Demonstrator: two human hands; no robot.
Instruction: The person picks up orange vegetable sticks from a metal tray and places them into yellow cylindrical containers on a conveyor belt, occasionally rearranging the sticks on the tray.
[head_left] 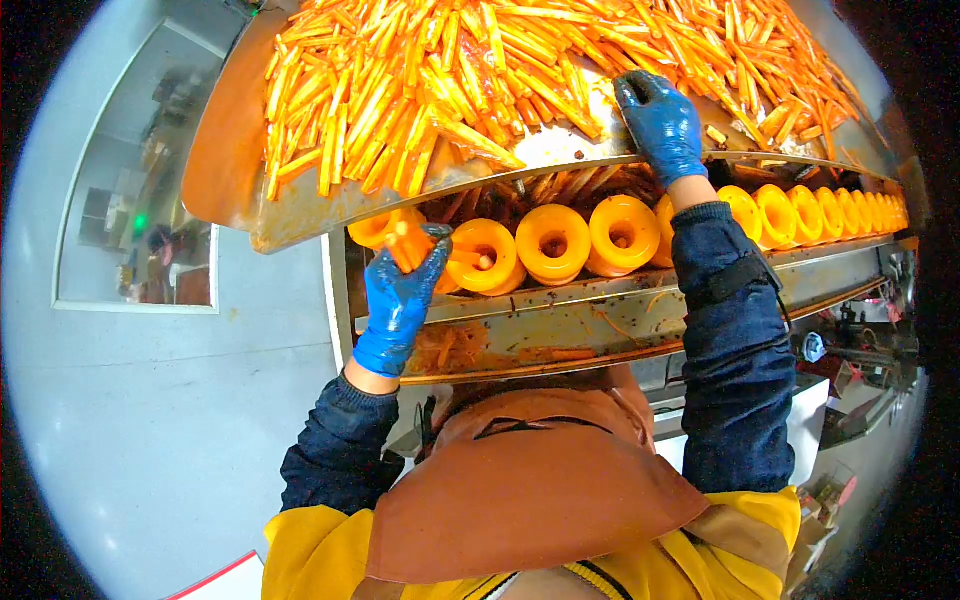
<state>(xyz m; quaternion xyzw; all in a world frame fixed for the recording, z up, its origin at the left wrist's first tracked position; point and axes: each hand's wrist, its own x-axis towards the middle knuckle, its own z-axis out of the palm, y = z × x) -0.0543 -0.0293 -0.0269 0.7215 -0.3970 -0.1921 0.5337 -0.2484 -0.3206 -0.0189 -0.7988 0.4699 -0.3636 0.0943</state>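
Note:
My left hand [396, 300], in a blue glove, is closed around several orange, oily food sticks [408, 246]. It is beside the leftmost orange ring-shaped cups [486, 256], and a stick pokes into the opening of one. My right hand [662, 128], also gloved in blue, rests over the near edge of a metal tray [560, 148] heaped with a pile of the same sticks [450, 80]. Its fingers are curled, and whatever they may hold is hidden. Below the right wrist, the forearm covers part of the cup row.
The cups run in a long row to the right, between the tray and a metal ledge [540, 325] stained with oil and scraps. A brown apron [530, 490] covers my front. At left is a pale wall with a window [140, 200]. Boxes [825, 490] are at the lower right.

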